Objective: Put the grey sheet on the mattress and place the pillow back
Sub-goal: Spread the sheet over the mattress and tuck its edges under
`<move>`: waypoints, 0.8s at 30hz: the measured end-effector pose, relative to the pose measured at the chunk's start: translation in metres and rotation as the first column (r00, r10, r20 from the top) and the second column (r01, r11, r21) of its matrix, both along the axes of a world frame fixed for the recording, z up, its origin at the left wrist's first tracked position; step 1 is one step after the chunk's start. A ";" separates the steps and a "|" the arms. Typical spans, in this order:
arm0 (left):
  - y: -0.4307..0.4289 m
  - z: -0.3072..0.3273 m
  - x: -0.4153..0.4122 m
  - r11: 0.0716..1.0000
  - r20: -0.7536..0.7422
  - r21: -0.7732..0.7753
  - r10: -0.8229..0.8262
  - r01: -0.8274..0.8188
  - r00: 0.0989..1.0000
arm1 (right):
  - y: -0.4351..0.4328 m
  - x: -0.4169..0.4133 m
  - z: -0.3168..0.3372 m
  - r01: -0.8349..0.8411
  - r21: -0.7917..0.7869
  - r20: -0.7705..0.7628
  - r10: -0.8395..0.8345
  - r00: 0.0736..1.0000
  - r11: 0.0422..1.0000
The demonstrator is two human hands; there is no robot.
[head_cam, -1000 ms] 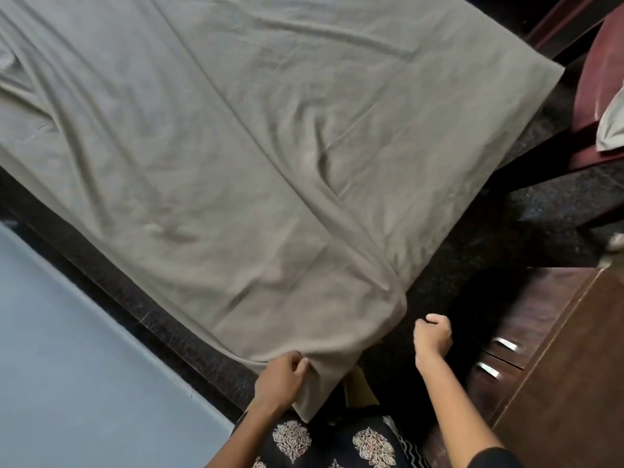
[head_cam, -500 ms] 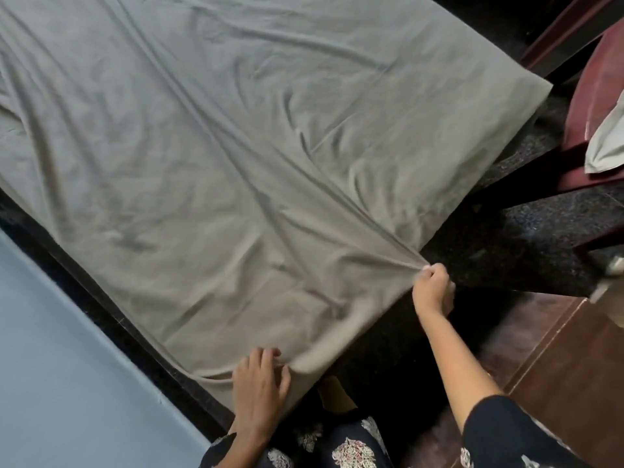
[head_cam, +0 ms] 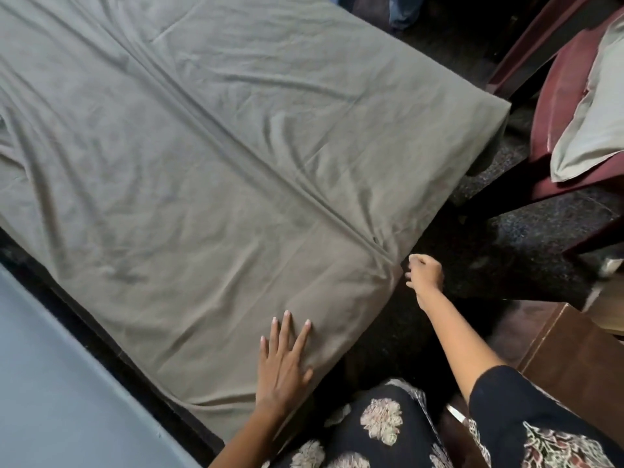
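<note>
Grey sheet (head_cam: 236,163) lies wrinkled; pillow (head_cam: 594,130) on maroon chair (head_cam: 557,96); dark speckled floor (head_cam: 540,211).

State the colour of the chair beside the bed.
The chair is dark red; head view.

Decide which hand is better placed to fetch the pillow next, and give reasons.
Right, probably. The right hand is curled at the edge of the sheet, on the side nearest the chair holding the pillow; the left hand lies flat on the sheet, farther away.
</note>
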State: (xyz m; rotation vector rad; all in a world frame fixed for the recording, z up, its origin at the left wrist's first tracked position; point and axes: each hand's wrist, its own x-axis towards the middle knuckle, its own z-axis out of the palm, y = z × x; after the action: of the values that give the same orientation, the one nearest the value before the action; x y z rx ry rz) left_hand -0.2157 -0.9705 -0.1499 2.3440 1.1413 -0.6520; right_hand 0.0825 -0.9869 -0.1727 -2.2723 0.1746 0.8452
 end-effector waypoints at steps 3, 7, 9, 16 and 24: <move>0.012 -0.001 0.024 0.997 0.032 0.070 -0.026 0.023 0.999 | 0.022 0.018 -0.006 -0.032 -0.012 0.000 0.032 1.000 0.999; 0.028 -0.015 0.070 0.995 0.020 0.093 -0.045 0.043 0.999 | 0.024 0.030 -0.009 -0.192 -0.217 0.073 0.212 0.975 0.957; 0.039 -0.011 0.116 0.992 0.077 0.120 -0.037 0.028 0.996 | 0.019 0.050 -0.004 -0.246 -0.231 0.086 0.272 0.959 0.941; 0.062 -0.020 0.238 0.993 0.046 0.088 0.073 -0.077 0.996 | 0.026 0.147 -0.010 -0.289 -0.278 0.041 0.312 0.949 0.916; 0.080 -0.036 0.288 0.971 0.095 0.180 0.142 -0.157 0.985 | 0.075 0.205 -0.023 -0.181 -0.095 -0.022 0.180 0.983 0.979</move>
State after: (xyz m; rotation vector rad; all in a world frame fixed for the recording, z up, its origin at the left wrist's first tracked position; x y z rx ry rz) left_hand 0.0719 -0.8900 -0.1858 2.3829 1.3788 -0.4079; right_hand 0.2878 -0.9123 -0.1959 -2.4007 0.0153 0.9643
